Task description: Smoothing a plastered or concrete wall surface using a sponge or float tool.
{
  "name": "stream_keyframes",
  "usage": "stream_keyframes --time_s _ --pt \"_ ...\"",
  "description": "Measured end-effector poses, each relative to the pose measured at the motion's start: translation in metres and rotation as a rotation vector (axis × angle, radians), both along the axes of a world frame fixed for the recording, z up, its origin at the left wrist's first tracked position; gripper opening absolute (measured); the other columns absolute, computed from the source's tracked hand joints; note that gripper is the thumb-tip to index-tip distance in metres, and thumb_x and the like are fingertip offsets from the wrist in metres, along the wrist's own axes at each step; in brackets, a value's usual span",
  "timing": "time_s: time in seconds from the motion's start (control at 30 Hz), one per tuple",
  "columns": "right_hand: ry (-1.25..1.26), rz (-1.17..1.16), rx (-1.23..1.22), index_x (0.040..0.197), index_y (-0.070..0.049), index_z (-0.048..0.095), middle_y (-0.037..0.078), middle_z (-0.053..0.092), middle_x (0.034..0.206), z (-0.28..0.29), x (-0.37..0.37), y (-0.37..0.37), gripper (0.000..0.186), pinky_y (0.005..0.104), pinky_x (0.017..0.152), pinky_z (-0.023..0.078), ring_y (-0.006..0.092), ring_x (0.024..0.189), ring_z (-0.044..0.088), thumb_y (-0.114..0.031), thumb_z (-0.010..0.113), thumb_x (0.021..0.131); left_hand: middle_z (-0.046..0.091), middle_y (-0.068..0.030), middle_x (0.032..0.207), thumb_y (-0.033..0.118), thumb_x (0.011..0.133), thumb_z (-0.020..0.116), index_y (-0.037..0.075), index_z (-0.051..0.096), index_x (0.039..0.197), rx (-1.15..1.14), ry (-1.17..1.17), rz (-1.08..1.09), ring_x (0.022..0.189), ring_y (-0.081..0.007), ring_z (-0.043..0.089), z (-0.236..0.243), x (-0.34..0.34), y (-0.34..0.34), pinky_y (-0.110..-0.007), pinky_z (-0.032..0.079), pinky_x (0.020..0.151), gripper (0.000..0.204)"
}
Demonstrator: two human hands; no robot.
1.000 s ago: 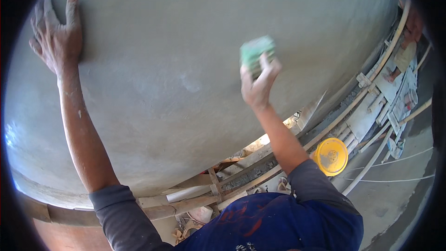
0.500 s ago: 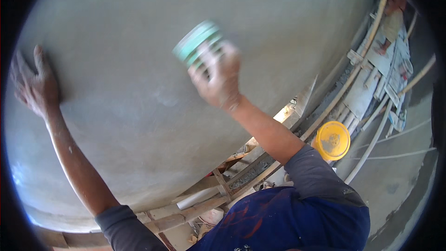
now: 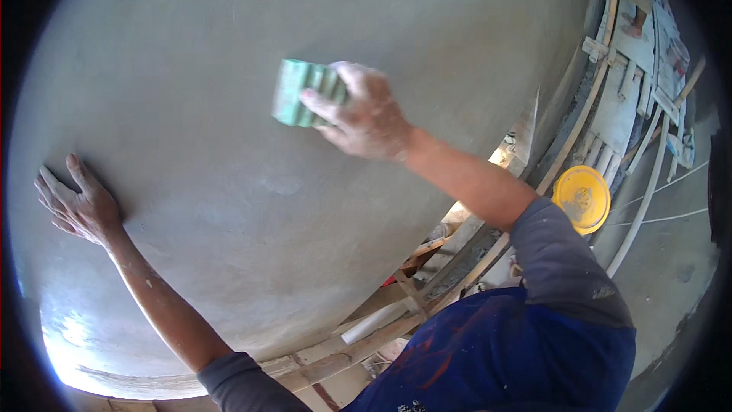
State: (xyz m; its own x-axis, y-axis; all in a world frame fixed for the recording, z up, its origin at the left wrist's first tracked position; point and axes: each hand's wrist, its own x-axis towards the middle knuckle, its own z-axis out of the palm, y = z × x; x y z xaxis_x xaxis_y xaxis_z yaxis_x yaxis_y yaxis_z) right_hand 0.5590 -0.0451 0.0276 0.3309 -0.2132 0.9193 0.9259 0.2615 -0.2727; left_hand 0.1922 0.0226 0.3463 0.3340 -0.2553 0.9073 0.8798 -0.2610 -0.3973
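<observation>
Smooth grey wall fills most of your view, bowed by the lens, pale glare at its lower left. Nearest: your blue shirt, reddish marks on its front, with grey sleeves. Left hand: laid against the wall on your left, thumb spread from the fingers, whitish residue on the skin. Right hand: ahead of you, pinching a green block between thumb and fingers, ridged side toward the hand, opposite side turned to the wall. Whether that whole face touches, you cannot tell. Below the wall, a white pipe lies beside timber. Past your right sleeve: yellow bucket, grey smear on its round top. Farther, a long pole runs alongside pale boards. Farthest, upper right: another person's bare foot.
</observation>
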Motion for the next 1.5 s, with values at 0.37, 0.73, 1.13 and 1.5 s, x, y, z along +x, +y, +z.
stream_keyframes --time_s 0.37,0.73,1.13,1.5 --pt "-0.002 0.047 -0.095 0.125 -0.014 0.052 0.017 0.058 0.105 0.0 -0.039 -0.002 0.051 0.0515 0.08 0.044 0.0368 0.097 0.055 -0.025 0.074 0.08 0.029 -0.0095 0.159 0.065 0.095 0.042 0.014 0.036 0.151 -0.062 -0.031 0.02 0.149 -0.0282 0.021 -0.009 0.011 0.014 -0.054 0.011 0.119 0.077" --pt "0.714 -0.047 -0.657 0.129 0.002 0.047 0.025 0.053 0.122 -0.316 0.034 -0.189 0.061 0.0482 0.099 0.041 0.04 0.115 0.051 -0.022 0.075 0.08 0.025 -0.0076 0.161 0.062 0.094 0.047 0.015 0.03 0.154 -0.095 -0.054 0.063 0.15 -0.0277 0.018 -0.019 0.028 0.003 -0.053 0.012 0.12 0.078" --pt "0.878 -0.364 -1.022 0.133 0.004 0.041 0.027 0.052 0.122 -0.453 -0.044 -0.439 0.071 0.0518 0.101 0.038 0.0447 0.115 0.049 -0.023 0.071 0.075 0.016 -0.0079 0.164 0.056 0.095 0.048 0.016 0.025 0.156 -0.229 0.061 0.126 0.152 -0.0268 0.008 -0.041 0.068 -0.024 -0.053 0.004 0.121 0.076" --pt "0.816 -0.025 -0.536 0.124 0.0 0.056 0.021 0.058 0.122 -0.365 -0.009 -0.398 0.053 0.0431 0.088 0.05 0.0324 0.106 0.061 -0.022 0.073 0.079 0.019 -0.0068 0.163 0.056 0.095 0.045 0.017 0.035 0.152 -0.402 0.683 -0.075 0.151 -0.0249 0.014 -0.113 0.174 -0.028 -0.051 0.008 0.121 0.069"
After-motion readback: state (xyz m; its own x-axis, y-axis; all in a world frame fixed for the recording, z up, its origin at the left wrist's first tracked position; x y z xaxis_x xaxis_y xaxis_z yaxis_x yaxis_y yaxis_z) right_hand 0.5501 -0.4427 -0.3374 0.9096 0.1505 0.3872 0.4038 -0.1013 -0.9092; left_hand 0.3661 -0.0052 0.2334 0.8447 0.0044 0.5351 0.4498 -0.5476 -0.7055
